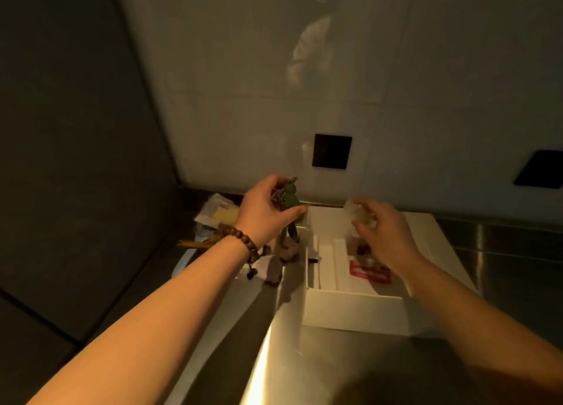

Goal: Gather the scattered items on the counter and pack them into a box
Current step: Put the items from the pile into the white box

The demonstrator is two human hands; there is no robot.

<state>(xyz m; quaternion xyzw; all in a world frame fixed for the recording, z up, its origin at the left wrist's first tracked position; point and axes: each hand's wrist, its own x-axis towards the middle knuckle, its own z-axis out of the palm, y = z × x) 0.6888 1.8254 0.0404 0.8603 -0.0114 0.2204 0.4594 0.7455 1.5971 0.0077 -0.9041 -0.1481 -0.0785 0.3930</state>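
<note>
Left hand (264,205), beaded bracelet (243,243) on wrist, grips green figurine (288,198) around torso, fingers curled; figurine upright, just left of white box (350,308), above clutter. Right hand (382,231) pinches pale, blurred object (358,212), possibly clear wrapped item, over box interior. Box open on steel counter (304,368), near back wall; inside, white dividers (330,261) and red-labelled packet (367,272). Left of box on counter: papers (217,211), small brownish pieces (288,252), loosely scattered.
</note>
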